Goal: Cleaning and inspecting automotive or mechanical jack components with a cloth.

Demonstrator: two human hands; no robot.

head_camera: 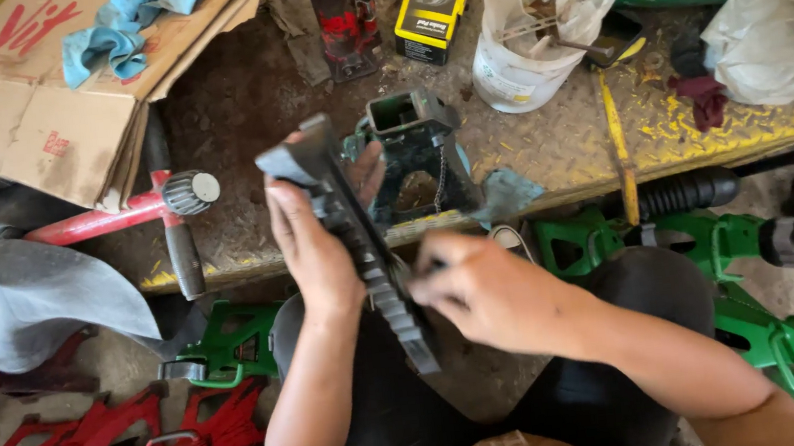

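Your left hand (313, 247) has the toothed bar (360, 246) clenched near its top; its long axis slants down toward your lap. Your right hand (483, 288), blurred, pinches its lower end, above the dark green stand (415, 157).

Toothed bar held in both hands over the lap

The left hand (314, 251) grips the upper part of the dark toothed metal bar (360, 246), which runs tilted; the blurred right hand (483, 288) touches its lower half. A green jack stand base (415, 157) sits just beyond on the tread-plate bench (556, 147).
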